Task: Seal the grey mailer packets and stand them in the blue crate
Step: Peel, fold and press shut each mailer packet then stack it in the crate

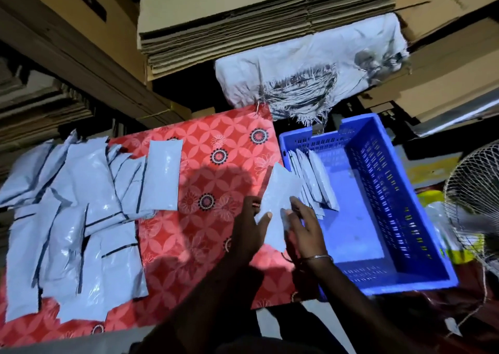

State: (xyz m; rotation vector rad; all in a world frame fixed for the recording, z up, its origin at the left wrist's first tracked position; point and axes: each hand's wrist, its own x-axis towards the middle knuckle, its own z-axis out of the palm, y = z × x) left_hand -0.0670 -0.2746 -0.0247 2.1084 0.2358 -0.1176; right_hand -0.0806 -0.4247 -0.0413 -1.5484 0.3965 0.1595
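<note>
Beside the blue crate [383, 191], both hands' fingers [266, 216] pinch a grey packet [278, 191]; loose mailers [81, 218] lie left.

blue crate [399, 191]: 1 | mailers standing in crate [314, 175]: about 4 | held mailer [278, 191]: 1 | hands: 2

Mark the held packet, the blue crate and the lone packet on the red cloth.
held packet [278, 191], head view, upper middle of its face
blue crate [388, 283], head view, near wall
lone packet [162, 175], head view, centre of its face
</note>
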